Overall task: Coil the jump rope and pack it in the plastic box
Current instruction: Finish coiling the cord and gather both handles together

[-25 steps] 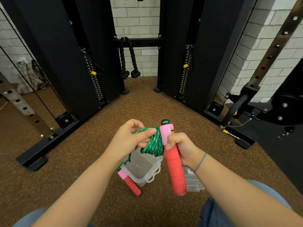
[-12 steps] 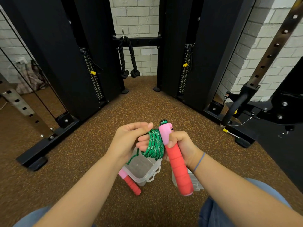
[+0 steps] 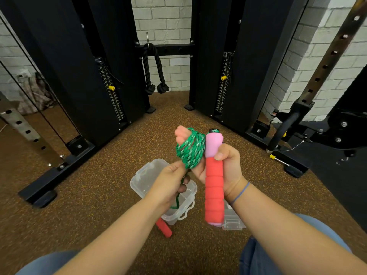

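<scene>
The green jump rope [image 3: 190, 148] is wound in several loops around the fingers of my right hand [image 3: 226, 167]. That hand's thumb also clamps one red and pink handle [image 3: 214, 181] upright against the palm. My left hand [image 3: 170, 181] is just below the coil and pinches the loose strand that runs down from it. The second red handle [image 3: 163, 228] lies on the floor, partly hidden behind the clear plastic box [image 3: 143, 177]. The box stands uncovered on the floor under my hands.
The clear lid [image 3: 233, 220] lies on the brown rubber floor right of the box. Black cable-machine towers [image 3: 79, 72] stand ahead on both sides, with a black rope attachment [image 3: 155, 70] hanging between them. A rack base [image 3: 294, 167] is at the right.
My left hand has come down from the top of the coil to below it, drawing the strand around. My right hand has risen slightly and the handle now stands more upright.
</scene>
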A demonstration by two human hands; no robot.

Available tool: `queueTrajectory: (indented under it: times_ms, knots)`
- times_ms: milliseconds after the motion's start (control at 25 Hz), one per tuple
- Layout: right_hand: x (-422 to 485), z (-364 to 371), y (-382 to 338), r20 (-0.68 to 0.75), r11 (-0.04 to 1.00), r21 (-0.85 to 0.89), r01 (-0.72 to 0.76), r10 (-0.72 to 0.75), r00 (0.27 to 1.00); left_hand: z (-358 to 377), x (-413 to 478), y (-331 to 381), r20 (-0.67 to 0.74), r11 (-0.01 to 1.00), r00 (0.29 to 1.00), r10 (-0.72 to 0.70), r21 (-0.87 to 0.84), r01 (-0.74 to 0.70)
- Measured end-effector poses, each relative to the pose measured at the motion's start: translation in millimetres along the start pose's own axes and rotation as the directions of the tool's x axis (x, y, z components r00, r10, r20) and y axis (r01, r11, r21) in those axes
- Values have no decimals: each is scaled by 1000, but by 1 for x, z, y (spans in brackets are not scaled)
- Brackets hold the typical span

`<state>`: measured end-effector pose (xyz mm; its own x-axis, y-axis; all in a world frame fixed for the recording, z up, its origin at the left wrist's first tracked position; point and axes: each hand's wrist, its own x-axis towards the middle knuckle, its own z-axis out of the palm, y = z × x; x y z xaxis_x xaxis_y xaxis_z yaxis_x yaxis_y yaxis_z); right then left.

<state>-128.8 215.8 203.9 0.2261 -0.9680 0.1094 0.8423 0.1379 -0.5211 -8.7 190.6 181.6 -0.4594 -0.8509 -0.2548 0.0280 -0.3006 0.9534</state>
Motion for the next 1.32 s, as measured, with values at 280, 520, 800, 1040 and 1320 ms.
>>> queueTrajectory:
  times_ms: [280, 520, 800, 1040, 1320]
  knots:
    - [6, -8, -13, -102, 991, 3, 135, -134, 986, -15, -15, 26, 318, 732, 947, -55, 657, -178]
    - [6, -16, -12, -134, 998, -56, -11, 3, 991, -30, -29, 52, 262, 243, 922, 286, 911, -334]
    - [0, -11, -12, -117, 975, -178, -133, 113, 987, -43, -22, 55, 221, 311, 806, 549, 841, -442]
    - [-19, 26, -14, -179, 920, -326, -219, 168, 969, -43, -23, 53, 289, 298, 792, 538, 814, -499]
    - [-15, -3, -1, -373, 796, -489, -356, 178, 911, -38, -28, 51, 232, 462, 872, 432, 773, -435]
